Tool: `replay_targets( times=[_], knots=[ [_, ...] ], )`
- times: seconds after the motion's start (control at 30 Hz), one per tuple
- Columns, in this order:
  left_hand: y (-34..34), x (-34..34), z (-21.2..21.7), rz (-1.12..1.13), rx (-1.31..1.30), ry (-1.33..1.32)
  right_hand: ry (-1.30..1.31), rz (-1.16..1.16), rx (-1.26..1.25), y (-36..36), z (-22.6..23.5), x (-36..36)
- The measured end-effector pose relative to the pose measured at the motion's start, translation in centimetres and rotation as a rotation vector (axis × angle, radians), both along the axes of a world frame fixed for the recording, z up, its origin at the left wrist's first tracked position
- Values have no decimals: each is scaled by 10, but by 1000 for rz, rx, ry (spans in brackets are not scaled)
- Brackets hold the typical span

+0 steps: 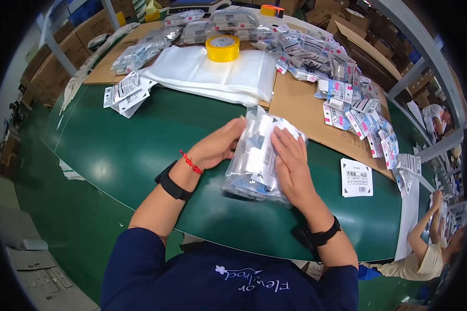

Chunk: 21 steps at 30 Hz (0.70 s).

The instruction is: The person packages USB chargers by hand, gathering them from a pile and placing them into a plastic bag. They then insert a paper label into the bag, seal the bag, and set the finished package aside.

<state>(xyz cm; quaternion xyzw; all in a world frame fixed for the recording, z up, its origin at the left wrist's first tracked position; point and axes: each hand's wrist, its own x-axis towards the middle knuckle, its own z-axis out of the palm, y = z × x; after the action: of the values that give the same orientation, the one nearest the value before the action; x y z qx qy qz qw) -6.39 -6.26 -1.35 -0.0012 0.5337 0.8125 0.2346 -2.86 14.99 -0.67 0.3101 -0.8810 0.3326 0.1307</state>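
Observation:
A clear plastic bag (232,173) filled with small white-and-blue packages lies in front of me on the green table. A white label sheet (267,155) shows through the bag. My left hand (220,142) is cupped against the bag's left side, with thumb and fingers apart and some fingertips hidden by its edge. Flat on the bag's right part rests my right hand (291,163), its fingers stretched out. To the right of the bag is a small stack of printed white labels (356,178).
Flat clear bags (192,72) are stacked at the back, with a yellow tape roll (222,48) on them. Many small packages (342,88) cover the cardboard (296,103) at right. Filled bags (142,54) and printed labels (127,93) lie at left. A co-worker (425,243) is at far right.

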Motion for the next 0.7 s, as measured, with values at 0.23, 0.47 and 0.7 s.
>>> replay_targets(
  times=[0.23,0.47,0.7],
  knots=[
    [8,-5,-28,35,-26,42,-228,24,-563,23,-11,-6],
    [-51,-30,36,287,348,89,-464,-257,-958,59,-43,-31],
    [-139,-174,37,874,373,303,-624,-198,-805,53,-53,-32]
  ],
)
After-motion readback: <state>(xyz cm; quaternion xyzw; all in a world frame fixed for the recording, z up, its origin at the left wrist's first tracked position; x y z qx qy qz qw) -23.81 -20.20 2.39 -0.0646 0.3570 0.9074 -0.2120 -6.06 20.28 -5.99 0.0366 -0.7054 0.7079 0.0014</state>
